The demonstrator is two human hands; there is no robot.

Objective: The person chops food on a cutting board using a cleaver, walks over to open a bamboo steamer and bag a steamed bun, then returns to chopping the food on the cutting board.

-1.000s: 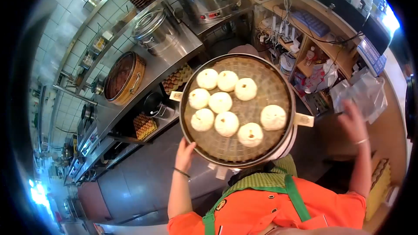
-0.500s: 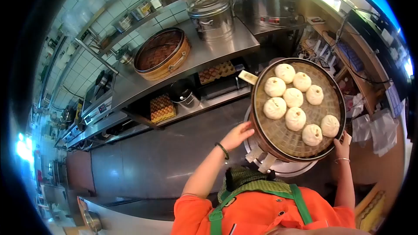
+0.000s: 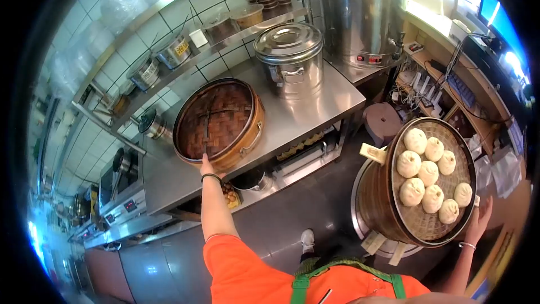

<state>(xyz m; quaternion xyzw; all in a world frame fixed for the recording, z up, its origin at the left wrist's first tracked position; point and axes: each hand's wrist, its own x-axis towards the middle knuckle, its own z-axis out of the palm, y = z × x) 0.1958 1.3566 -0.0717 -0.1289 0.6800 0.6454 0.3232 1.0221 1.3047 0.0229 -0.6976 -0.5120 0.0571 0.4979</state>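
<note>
My left hand (image 3: 208, 166) is at the near side of a round bamboo steamer lid (image 3: 225, 118) on the steel counter. Its fingers are closed at the end of the dark strap that crosses the woven top, though they show only in part. On the right stands a stack of bamboo steamers (image 3: 376, 197) with wooden handles. Several white steamed buns (image 3: 427, 173) sit on the woven base (image 3: 447, 183) of its top tier. Beside that tier's right rim, my right hand (image 3: 479, 218) is open, fingers stretched near a small handle.
A lidded steel pot (image 3: 289, 67) stands on the counter (image 3: 304, 112), in front of a tall steel boiler (image 3: 360, 17). Above the counter, a shelf (image 3: 225, 39) holds tins and tubs. A brown round stool (image 3: 383, 124) is behind the steamers. Cables and a keyboard crowd the right desk.
My left hand has gone from the steamer stack across to the lid on the counter. My right hand has loosened from the top tier's rim. The view has shifted left.
</note>
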